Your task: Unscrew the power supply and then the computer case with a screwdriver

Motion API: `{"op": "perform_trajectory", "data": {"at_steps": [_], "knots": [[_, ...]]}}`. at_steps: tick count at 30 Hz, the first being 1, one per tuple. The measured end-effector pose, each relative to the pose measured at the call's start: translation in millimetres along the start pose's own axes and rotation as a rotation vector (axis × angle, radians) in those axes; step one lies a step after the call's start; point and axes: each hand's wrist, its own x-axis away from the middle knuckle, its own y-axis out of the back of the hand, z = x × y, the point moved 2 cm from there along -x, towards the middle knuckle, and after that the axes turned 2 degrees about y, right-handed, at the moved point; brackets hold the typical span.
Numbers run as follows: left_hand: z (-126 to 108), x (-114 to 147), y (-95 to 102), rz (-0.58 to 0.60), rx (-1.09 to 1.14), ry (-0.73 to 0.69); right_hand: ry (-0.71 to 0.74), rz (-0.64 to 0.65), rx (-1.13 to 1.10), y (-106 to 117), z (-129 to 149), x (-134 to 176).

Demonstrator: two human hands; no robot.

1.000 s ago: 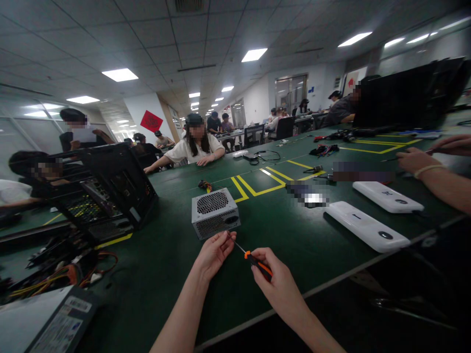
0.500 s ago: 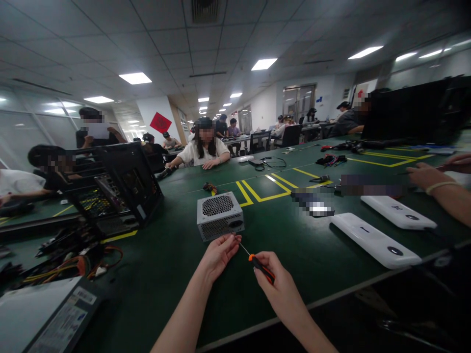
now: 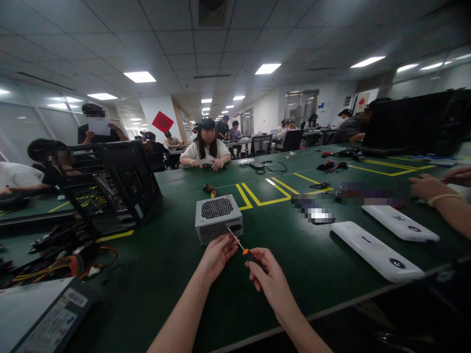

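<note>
My right hand is closed around the handle of an orange-and-black screwdriver, whose thin shaft points up and left. My left hand is beside the shaft, its fingers curled together; whatever they pinch, if anything, is too small to make out. Just beyond both hands, a grey metal computer power supply rests on the green table, perforated on its top and near face. The screwdriver's tip appears in front of that near face, close to the socket. I cannot tell whether it touches.
An open black computer case stands at left, near bundled cables and another labelled power supply. White devices and a pixelated phone lie right. A co-worker's hands show at the right edge; another person sits opposite.
The screwdriver has shifted up and left, its tip passing beyond my left fingertips. My right hand has changed its grip on the handle. The person opposite has drawn both hands together.
</note>
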Motion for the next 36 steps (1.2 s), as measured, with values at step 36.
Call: {"op": "perform_trajectory", "data": {"at_steps": [36], "knots": [[2.8, -10.0, -0.7, 0.059, 0.045, 0.017, 0.068, -0.025, 0.248, -4.4, -15.5, 0.2]]}}
